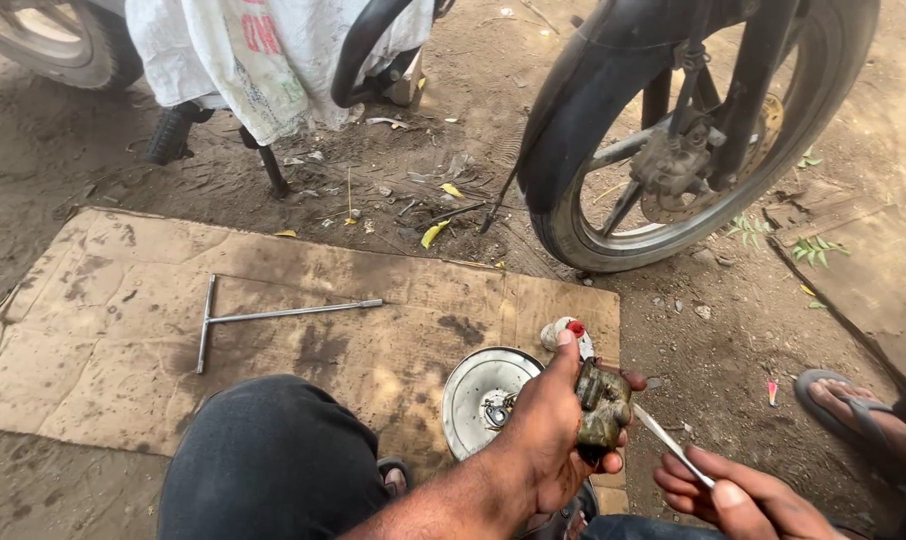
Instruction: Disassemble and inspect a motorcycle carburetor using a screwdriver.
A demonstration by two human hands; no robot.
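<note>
My left hand (pixel 548 430) is clamped around the greasy brake caliper (pixel 603 405) above the metal dish (pixel 473 395), right hand (pixel 743 495) pinching a thin metal pick (pixel 668 440), which I reckon could skid off that grime.

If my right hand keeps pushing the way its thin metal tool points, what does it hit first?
Most likely the grimy metal part gripped in the left hand; the right hand aims its tool up-left at it.

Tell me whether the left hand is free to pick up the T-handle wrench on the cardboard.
Probably not as it stands: the left hand grips a grimy metal part, and the T-handle wrench lies apart beyond the raised knee.
</note>
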